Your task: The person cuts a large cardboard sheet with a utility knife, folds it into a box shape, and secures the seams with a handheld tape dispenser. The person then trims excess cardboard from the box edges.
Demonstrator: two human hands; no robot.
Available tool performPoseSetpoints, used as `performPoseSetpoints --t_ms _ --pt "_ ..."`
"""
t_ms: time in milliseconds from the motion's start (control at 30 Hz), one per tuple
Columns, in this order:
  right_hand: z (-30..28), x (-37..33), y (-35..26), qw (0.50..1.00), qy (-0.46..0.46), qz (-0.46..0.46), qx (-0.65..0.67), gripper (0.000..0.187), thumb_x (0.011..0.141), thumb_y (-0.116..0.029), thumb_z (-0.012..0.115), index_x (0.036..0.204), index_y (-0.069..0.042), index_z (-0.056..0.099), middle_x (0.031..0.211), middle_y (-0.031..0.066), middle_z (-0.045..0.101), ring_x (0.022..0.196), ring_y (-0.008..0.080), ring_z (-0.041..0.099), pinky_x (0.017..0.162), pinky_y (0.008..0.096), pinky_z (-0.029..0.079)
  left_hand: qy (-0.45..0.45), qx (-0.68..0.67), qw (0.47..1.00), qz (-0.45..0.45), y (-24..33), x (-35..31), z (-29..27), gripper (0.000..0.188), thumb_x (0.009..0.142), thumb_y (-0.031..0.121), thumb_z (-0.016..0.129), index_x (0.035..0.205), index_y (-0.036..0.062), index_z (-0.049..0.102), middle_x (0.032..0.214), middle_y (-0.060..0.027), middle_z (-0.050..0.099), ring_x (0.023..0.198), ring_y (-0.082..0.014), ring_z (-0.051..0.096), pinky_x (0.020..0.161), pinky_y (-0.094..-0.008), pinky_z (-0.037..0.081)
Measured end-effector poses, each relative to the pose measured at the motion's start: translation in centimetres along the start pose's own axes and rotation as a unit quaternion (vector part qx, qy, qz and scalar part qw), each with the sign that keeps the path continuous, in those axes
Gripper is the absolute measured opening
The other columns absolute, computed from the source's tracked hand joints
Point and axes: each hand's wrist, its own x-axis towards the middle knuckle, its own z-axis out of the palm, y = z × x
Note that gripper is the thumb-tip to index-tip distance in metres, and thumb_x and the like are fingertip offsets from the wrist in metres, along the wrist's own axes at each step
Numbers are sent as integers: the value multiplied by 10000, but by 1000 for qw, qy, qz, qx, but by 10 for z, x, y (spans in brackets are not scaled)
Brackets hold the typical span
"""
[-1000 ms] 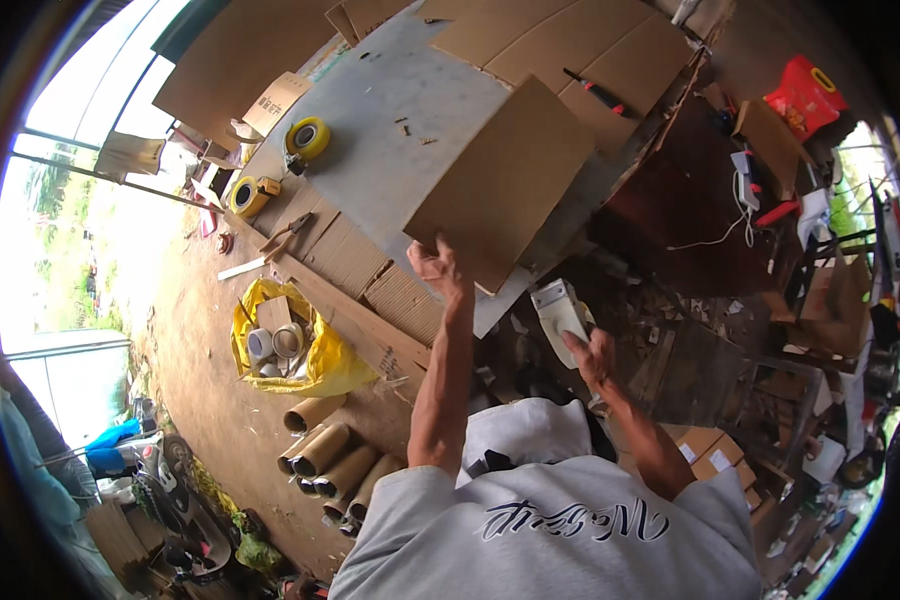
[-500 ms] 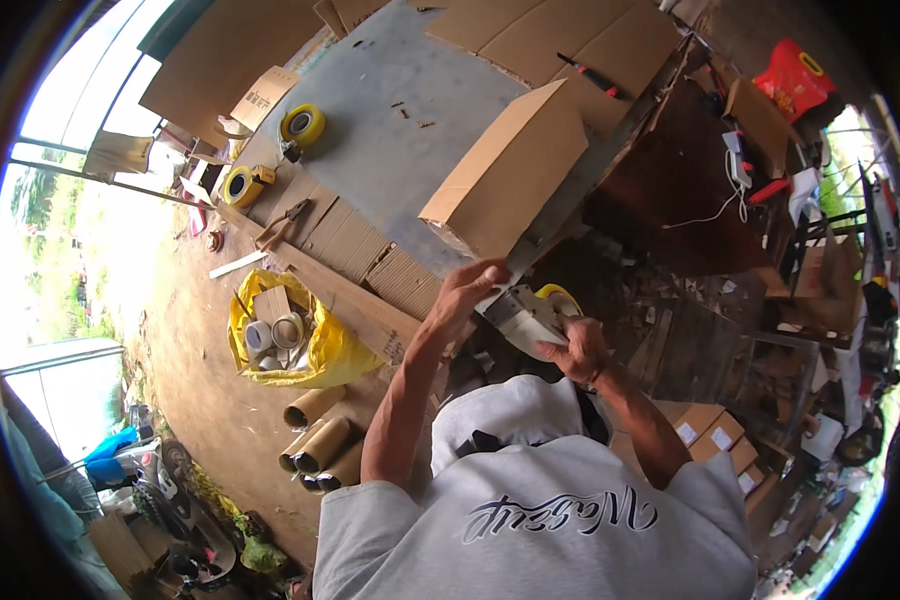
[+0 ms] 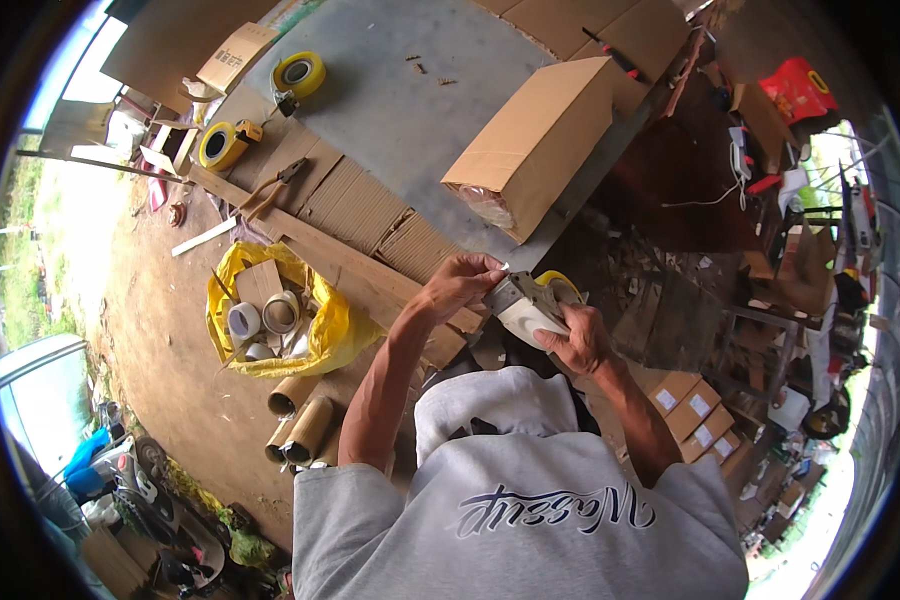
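A pale tape dispenser [image 3: 532, 322] with a yellow-edged tape roll [image 3: 560, 286] is in my right hand [image 3: 580, 343], closed around its body just off the table's near corner. My left hand [image 3: 467, 282] pinches at the dispenser's front, where a small whitish tape end [image 3: 505, 267] shows at the fingertips. Beyond my hands, an oblong cardboard carton [image 3: 540, 140] lies on the grey tabletop [image 3: 380, 110]. Clear plastic shows at its near end. Neither hand touches the carton.
Two yellow tape rolls [image 3: 298, 73] and pliers [image 3: 275, 190] lie at the table's left. A screwdriver [image 3: 610, 53] rests on cardboard at the far right. A yellow bag [image 3: 340, 335] of tape rolls and cardboard tubes [image 3: 305, 430] stand on the floor. Small cartons [image 3: 692, 410] sit right.
My left fingers have drawn together into a pinch at the dispenser's front. The dispenser stays in my right hand. The view has shifted, while the carton keeps its place on the table.
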Motion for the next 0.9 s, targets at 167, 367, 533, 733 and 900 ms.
performPoseSetpoints --t_ms 167,367,533,733,900 --pt "13 11 -21 995 -45 86 15 543 886 -479 704 1030 43 662 892 277 691 835 461 687 722 478 544 20 -22 999 41 -1 2 -18 138 962 200 741 943 63 743 738 70 612 618 -35 472 561 -217 344" --pt "50 54 -35 983 -2 184 25 552 896 -493 667 1075 29 668 937 283 697 889 459 690 749 466 544 78 95 981 151 13 32 -65 185 935 202 776 896 28 727 771 29 664 678 -71 570 611 -256 454" --pt "80 80 -36 976 51 212 -17 487 879 -430 707 1031 33 686 915 272 701 852 453 691 769 487 543 146 171 941 252 45 90 -126 197 946 191 767 897 4 731 776 23 658 751 -74 545 702 -255 437" --pt "110 87 -32 966 138 213 -51 494 897 -482 691 993 3 682 846 256 702 795 455 695 728 491 550 191 221 917 272 82 137 -156 192 909 194 807 878 13 751 802 20 659 747 -72 517 697 -258 423" --pt "139 95 -12 958 193 197 -76 498 923 -489 672 839 -1 616 684 258 650 657 472 666 599 506 534 118 221 934 254 82 175 -168 179 922 172 790 905 -3 758 827 -3 678 823 -90 571 764 -271 467"
